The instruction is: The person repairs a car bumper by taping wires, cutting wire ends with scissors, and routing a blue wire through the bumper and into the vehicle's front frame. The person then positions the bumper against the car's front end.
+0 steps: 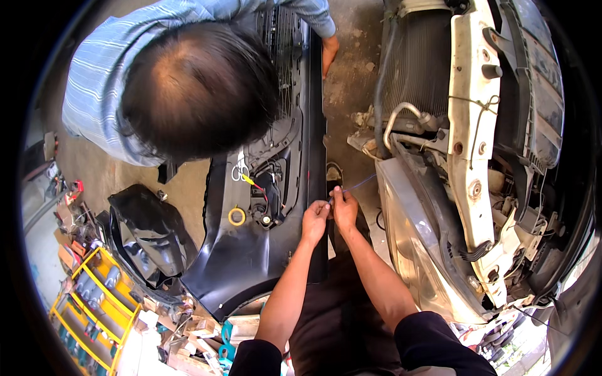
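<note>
Left hand (315,215) and right hand (344,207): fingers pinch thin blue wire (359,184) at black bumper (263,250) edge. Keep wire taut, hands close, bumper steady.

Black bumper, blue wire, white car front.

Bumper (251,250) glossy black; wire (359,183) thin blue, above it a small yellow tape ring (237,216) and a red lead (258,187). Co-worker's shirt (100,75) pale blue with white stripes. Car body panel (471,125) white, headlight (414,238) clear-grey. Tool tray (94,313) bright yellow. Floor (351,81) dusty brown-grey. Own sleeves (433,341) black.
</note>
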`<state>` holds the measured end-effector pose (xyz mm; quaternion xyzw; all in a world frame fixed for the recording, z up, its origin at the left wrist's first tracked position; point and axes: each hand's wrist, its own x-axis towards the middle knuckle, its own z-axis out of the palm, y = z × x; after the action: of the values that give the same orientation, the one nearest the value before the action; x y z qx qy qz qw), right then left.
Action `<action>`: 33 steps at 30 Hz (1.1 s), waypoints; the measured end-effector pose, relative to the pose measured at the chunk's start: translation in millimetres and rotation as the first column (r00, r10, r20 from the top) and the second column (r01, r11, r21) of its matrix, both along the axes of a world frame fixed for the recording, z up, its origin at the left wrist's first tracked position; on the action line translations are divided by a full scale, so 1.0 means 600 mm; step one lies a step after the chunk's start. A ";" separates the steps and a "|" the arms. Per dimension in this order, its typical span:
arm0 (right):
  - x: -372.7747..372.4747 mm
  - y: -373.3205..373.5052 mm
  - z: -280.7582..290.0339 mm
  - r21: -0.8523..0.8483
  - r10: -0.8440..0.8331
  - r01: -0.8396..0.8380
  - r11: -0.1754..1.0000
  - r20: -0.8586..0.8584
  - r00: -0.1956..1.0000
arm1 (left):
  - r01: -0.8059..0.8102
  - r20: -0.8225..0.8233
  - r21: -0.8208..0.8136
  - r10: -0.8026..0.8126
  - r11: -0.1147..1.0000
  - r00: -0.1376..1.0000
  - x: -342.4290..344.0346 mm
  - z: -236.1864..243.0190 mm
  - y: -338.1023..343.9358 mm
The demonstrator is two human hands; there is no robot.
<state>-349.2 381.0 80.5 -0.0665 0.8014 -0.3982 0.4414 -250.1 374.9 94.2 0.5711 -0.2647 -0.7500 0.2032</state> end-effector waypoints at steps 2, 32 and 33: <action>-0.003 -0.010 0.014 -0.021 -0.004 0.005 1.000 0.053 0.999 | 0.013 -0.024 0.064 -0.012 0.998 1.000 0.011 0.002 -0.012; 0.019 -0.105 0.132 -0.183 -0.065 0.148 0.972 0.395 0.916 | 0.584 0.391 -0.475 -0.436 0.659 0.810 0.133 0.140 -0.176; 0.019 -0.106 0.134 -0.194 -0.062 0.150 0.969 0.395 0.916 | 0.569 0.393 -0.480 -0.416 0.668 0.820 0.125 0.135 -0.171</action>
<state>-337.6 317.2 160.8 0.0085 0.6519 -0.5134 0.5581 -175.0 272.4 175.0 0.4775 -0.6480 -0.5813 0.1194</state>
